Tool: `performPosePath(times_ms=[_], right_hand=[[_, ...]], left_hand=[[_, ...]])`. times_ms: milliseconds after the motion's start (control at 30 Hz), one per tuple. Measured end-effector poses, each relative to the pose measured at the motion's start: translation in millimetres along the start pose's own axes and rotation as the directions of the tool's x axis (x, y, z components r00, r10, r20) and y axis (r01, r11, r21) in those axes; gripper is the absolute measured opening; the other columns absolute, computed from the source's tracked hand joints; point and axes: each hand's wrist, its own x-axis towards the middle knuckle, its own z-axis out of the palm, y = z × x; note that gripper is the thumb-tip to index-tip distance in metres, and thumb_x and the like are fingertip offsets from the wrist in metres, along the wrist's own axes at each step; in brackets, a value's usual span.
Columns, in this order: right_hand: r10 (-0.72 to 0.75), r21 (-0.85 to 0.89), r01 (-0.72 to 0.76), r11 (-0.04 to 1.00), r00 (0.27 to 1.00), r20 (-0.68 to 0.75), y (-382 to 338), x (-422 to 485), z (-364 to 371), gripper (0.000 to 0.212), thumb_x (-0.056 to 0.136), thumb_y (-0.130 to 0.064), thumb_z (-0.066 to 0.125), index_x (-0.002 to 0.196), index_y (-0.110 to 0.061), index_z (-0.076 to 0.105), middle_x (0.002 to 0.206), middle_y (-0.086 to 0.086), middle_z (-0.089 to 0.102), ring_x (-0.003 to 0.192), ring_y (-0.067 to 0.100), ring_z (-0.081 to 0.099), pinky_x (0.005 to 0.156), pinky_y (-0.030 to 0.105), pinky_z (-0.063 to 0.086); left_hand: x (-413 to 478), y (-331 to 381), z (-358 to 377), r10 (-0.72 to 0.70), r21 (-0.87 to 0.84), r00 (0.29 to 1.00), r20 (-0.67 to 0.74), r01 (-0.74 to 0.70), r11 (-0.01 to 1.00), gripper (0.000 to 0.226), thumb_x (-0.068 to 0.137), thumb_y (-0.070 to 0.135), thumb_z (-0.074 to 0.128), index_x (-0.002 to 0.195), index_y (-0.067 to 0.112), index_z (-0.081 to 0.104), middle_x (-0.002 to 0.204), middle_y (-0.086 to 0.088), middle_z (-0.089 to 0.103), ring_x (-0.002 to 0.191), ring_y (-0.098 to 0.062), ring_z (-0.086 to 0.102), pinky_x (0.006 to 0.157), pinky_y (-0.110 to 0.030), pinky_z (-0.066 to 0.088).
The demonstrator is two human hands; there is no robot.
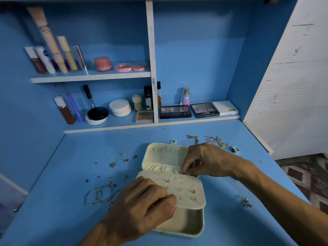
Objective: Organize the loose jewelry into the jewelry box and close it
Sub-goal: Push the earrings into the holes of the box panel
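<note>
A cream jewelry box (165, 157) lies open on the blue desk, its lid toward the shelves. Its inner earring panel (188, 190), dotted with stud posts, is raised over the lower tray. My left hand (142, 205) pinches the panel's near edge. At the panel's far edge my right hand (205, 160) pinches something small that I cannot make out. Loose studs and small pendants (113, 164) lie scattered left of the box, with silver bangles (99, 194) nearer me. Chains (213, 139) and a dark-stone ring (234, 149) lie behind my right hand.
A silver cluster of rings (245, 201) lies right of the box. Shelves behind hold cosmetics: eyeshadow palettes (204, 110), a perfume bottle (185, 96), powder compacts (119, 107), tubes (48, 55). A white wall panel (292, 86) bounds the desk's right side.
</note>
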Motion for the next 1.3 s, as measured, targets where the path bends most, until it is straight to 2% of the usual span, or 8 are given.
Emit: performPosePath(times_ms=[233,367,433,600,800,967,1133,1300], right_hand=[[0.007,-0.052,-0.009,0.999,0.999,-0.039,3,1,3,0.013,0.091,-0.019,0.069,0.096,-0.031,0.073,0.09,-0.017,0.058,0.082,-0.003,0.052,0.072,0.012,0.039],[0.067,-0.066,-0.077,0.995,0.988,-0.141,8,5,8,0.033,0.093,-0.034,0.068,0.126,-0.028,0.068,0.097,-0.006,0.057,0.082,0.005,0.051,0.079,0.026,0.048],[0.059,-0.1,-0.071,0.992,0.991,-0.118,6,8,11,0.036,0.094,-0.039,0.065,0.129,-0.029,0.067,0.098,-0.008,0.055,0.087,0.012,0.054,0.082,0.03,0.049],[0.035,-0.046,-0.039,0.998,0.995,-0.093,6,9,10,0.027,0.09,-0.037,0.072,0.116,-0.036,0.074,0.086,-0.026,0.048,0.078,-0.005,0.05,0.069,0.007,0.036],[0.017,0.062,-0.011,0.998,0.994,-0.108,5,11,12,0.017,0.085,-0.026,0.079,0.1,-0.034,0.079,0.09,-0.022,0.066,0.082,-0.002,0.061,0.072,0.014,0.049],[-0.091,0.049,0.103,0.994,0.976,-0.2,-11,30,14,0.017,0.084,-0.023,0.079,0.096,-0.035,0.079,0.083,-0.018,0.069,0.077,-0.001,0.059,0.066,0.008,0.04],[-0.151,0.052,0.157,0.986,0.984,-0.092,-30,50,15,0.01,0.086,-0.029,0.077,0.095,-0.028,0.08,0.088,-0.015,0.071,0.078,-0.002,0.058,0.07,0.007,0.042],[-0.079,0.032,0.079,0.996,0.997,-0.026,-37,56,13,0.008,0.086,-0.029,0.075,0.091,-0.027,0.08,0.08,-0.019,0.065,0.075,-0.004,0.059,0.07,0.011,0.047]], left_hand=[[-2,-1,1,-0.006,0.004,1.0,0.008,0.006,1.0,0.012,0.085,0.024,0.08,0.078,0.015,0.076,0.07,0.0,0.059,0.06,-0.018,0.054,0.056,-0.032,0.045],[-2,0,0,-0.013,0.002,1.0,0.006,0.013,1.0,0.013,0.084,0.024,0.081,0.077,0.015,0.076,0.07,0.0,0.059,0.061,-0.017,0.053,0.057,-0.031,0.046],[-1,0,1,-0.017,-0.002,1.0,0.001,0.017,1.0,0.013,0.084,0.023,0.081,0.076,0.014,0.076,0.07,0.0,0.059,0.06,-0.018,0.053,0.056,-0.032,0.045],[-2,0,1,-0.028,-0.013,1.0,-0.002,0.028,1.0,0.013,0.084,0.021,0.081,0.076,0.013,0.075,0.07,-0.001,0.058,0.06,-0.018,0.053,0.056,-0.032,0.045],[-2,1,1,-0.023,-0.013,1.0,-0.018,0.023,1.0,0.013,0.082,0.021,0.082,0.074,0.014,0.074,0.068,0.0,0.057,0.058,-0.018,0.05,0.055,-0.031,0.043],[-2,0,2,-0.023,-0.02,1.0,-0.02,0.022,1.0,0.014,0.082,0.022,0.082,0.073,0.014,0.074,0.067,0.0,0.057,0.057,-0.019,0.05,0.055,-0.031,0.043],[1,1,1,-0.018,-0.012,0.999,-0.031,0.018,1.0,0.014,0.081,0.021,0.082,0.072,0.014,0.074,0.066,0.0,0.056,0.058,-0.019,0.05,0.056,-0.03,0.042],[0,1,1,-0.024,-0.011,0.999,-0.036,0.024,1.0,0.013,0.081,0.02,0.082,0.072,0.014,0.074,0.066,0.0,0.057,0.057,-0.019,0.05,0.055,-0.031,0.043]])
